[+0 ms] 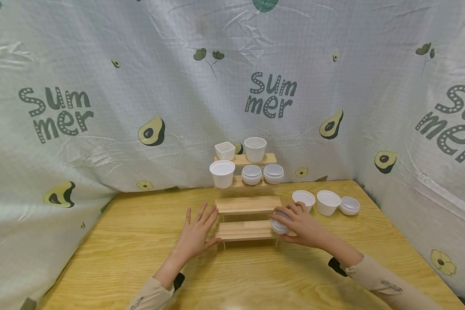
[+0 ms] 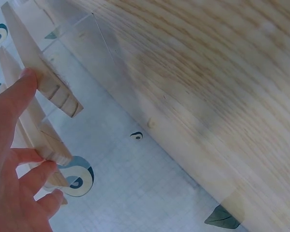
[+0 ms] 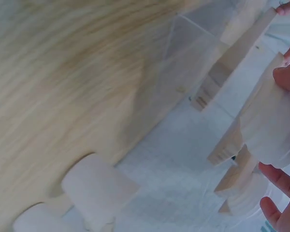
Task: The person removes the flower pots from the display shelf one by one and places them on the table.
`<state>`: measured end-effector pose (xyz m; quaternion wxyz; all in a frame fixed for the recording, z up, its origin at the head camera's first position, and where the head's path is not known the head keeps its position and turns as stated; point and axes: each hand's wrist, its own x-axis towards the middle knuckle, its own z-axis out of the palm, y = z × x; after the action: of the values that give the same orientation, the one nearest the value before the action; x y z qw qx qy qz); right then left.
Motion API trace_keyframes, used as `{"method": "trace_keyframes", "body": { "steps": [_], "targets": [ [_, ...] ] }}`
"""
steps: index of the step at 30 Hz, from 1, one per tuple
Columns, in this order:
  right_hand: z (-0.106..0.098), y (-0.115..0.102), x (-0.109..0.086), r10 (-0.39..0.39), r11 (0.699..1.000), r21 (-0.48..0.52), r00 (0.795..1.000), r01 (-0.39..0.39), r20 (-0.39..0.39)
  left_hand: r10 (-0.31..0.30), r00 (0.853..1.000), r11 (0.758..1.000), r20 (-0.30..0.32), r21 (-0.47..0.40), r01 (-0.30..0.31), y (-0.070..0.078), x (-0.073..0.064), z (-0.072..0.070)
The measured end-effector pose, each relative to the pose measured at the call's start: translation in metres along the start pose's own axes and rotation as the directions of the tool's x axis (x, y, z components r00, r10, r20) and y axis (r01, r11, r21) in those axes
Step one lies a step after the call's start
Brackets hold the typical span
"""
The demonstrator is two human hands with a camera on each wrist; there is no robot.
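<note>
A stepped wooden stand (image 1: 249, 205) with clear supports stands mid-table, its lower two steps bare. At its right end, my right hand (image 1: 308, 227) grips a small white round pot (image 1: 280, 223) by the sides, level with the lower steps. The right wrist view shows the same pot (image 3: 270, 128) between thumb and fingers. With fingers spread, my left hand (image 1: 195, 236) lies against the left ends of the steps. In the left wrist view, its thumb and fingertips touch the wooden step ends (image 2: 63, 99).
On the upper steps stand a square white pot (image 1: 225, 151), a tall pot (image 1: 255, 149), a wide pot (image 1: 222, 174) and two ribbed pots (image 1: 252, 175). Right of the stand are more white pots (image 1: 328, 203). A printed cloth (image 1: 170, 86) hangs behind the table (image 1: 139, 249).
</note>
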<state>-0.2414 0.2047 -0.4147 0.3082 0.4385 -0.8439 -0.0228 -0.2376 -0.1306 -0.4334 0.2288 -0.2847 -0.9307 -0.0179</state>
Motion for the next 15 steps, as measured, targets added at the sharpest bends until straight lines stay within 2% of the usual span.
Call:
{"method": "trace_keyframes", "body": {
  "steps": [11, 15],
  "targets": [
    [0.004, 0.002, -0.025, 0.047, 0.998, 0.049, 0.999, -0.048, 0.016, -0.017, 0.999, 1.000, 0.039, -0.013, 0.017, 0.001, 0.001, -0.003],
    [0.005, 0.005, -0.032, 0.070, 0.997, 0.036, 0.997, -0.071, 0.018, -0.021, 0.999, 1.000, 0.049, -0.010, 0.021, 0.001, 0.001, -0.004]
  ]
}}
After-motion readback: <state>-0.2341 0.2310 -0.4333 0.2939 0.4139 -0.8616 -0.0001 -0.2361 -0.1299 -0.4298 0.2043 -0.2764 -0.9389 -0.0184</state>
